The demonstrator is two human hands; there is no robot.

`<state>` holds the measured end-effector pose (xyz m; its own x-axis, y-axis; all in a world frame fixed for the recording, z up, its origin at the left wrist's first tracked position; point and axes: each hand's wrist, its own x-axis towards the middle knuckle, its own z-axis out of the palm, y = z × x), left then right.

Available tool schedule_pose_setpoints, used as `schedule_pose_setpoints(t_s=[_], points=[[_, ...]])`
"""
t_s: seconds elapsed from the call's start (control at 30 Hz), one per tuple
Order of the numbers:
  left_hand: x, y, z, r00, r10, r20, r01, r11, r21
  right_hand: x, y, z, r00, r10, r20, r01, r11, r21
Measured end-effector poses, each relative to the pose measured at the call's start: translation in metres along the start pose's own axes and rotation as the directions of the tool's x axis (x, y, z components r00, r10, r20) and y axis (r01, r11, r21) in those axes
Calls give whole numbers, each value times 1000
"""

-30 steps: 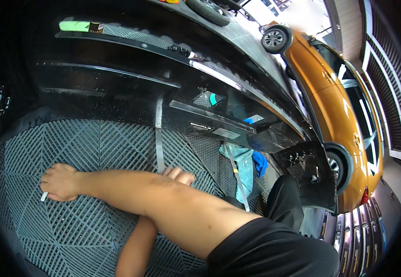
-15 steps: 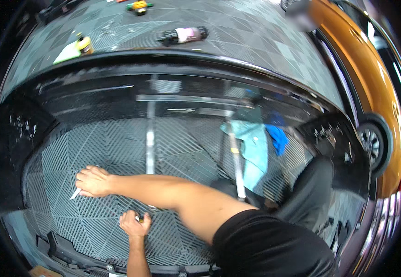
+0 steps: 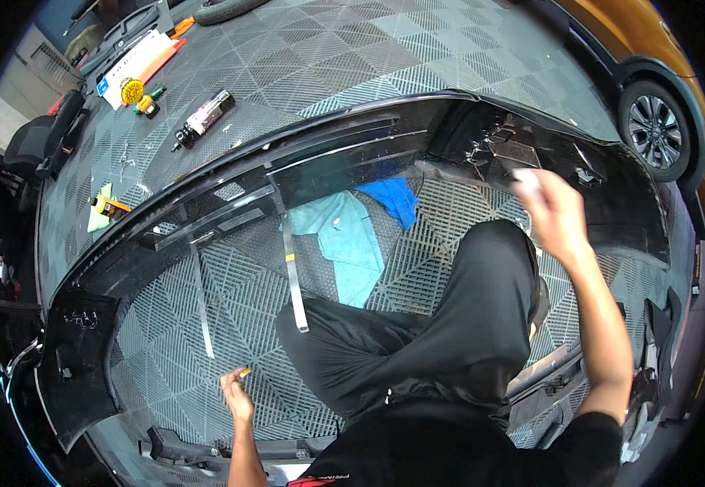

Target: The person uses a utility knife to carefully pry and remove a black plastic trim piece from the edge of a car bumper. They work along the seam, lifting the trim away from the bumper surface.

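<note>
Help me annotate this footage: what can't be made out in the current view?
Head view:
White object in the right hand: blurred, exact kind unclear.
Yellow-tipped object in the left hand: mostly hidden by the fingers.
Orange car: cut off by the upper-right rim.

- We see glossy, plastic-looking black on the bumper [image 3: 369, 152].
- We see matt fabric: the teal cloth [image 3: 346, 237].
- We see ridged, matt plastic floor tiles [image 3: 243, 280].

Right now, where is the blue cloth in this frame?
In the head view, the blue cloth lies just above and right of centre, beside the teal cloth's upper right edge, left of the right hand.
</note>
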<state>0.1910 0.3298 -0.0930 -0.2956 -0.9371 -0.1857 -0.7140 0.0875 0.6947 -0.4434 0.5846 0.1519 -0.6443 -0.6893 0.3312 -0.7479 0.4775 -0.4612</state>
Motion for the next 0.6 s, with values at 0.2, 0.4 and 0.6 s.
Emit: schedule_pose_setpoints(t_s=[0.2, 0.4, 0.6], points=[[8, 228, 43, 960, 184, 212, -60, 873, -484, -129, 115, 15, 736, 659, -152, -593, 737, 325], [82, 339, 194, 826, 387, 409, -258, 906, -336, -187, 148, 57, 840, 540, -41, -500, 802, 326], [139, 340, 341, 809, 303, 504, -129, 928, -350, -199, 149, 52, 838, 544, -24, -501, 787, 361]])
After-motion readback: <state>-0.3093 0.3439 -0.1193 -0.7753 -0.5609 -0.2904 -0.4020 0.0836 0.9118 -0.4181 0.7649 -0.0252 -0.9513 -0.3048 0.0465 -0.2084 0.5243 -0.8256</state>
